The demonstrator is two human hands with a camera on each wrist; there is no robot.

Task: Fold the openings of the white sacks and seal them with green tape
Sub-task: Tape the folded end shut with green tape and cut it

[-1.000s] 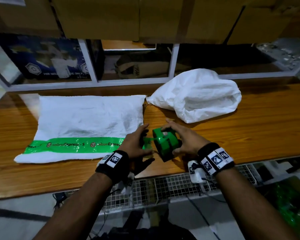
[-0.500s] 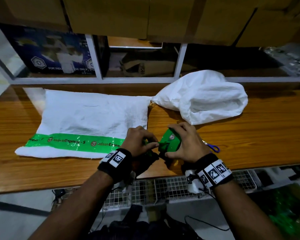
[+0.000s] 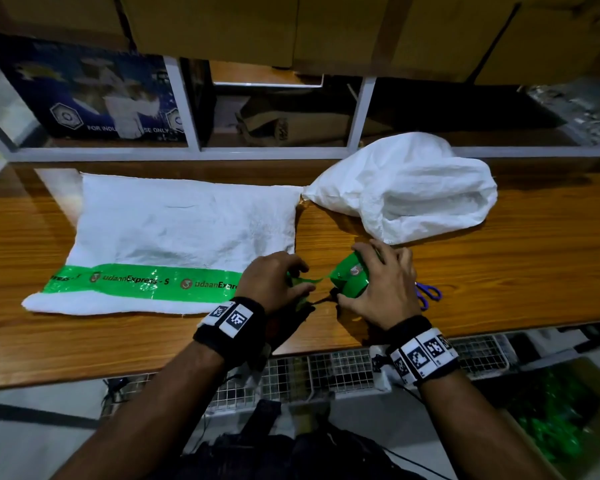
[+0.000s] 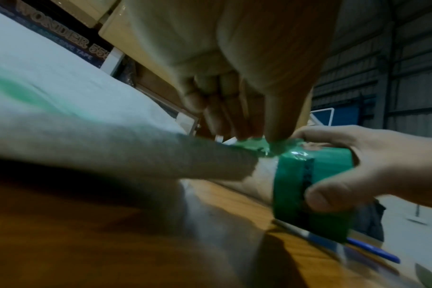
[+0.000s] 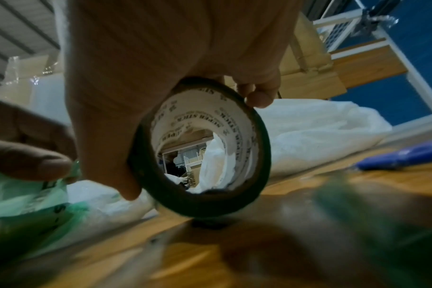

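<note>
Green tape roll (image 3: pixel 350 279) stands on edge on the wooden table (image 3: pixel 499 271), near its front edge, clasped by the right hand (image 3: pixel 381 289): thumb on the near side, fingers curled over the top. A short stretch of tape runs from the roll to the left hand (image 3: pixel 274 282), whose thumb and fingertips (image 4: pixel 225 124) are pinched together on the crumpled tape end (image 4: pixel 254 145) just beside the roll. That end meets the right corner of the flat white sack (image 3: pixel 187 230), which lies to the left, its folded opening toward the front edge and held down by a printed green tape strip (image 3: pixel 136 282) running almost its full width. A second, puffy white sack (image 3: pixel 413 188) sits behind the hands, against the white shelf frame (image 3: pixel 354 112) at the table's back edge, its corner touching the flat sack's far right corner. Blue-handled scissors (image 3: pixel 428 292) lie just right of the right hand. Bare wood stretches to the right of them.
</note>
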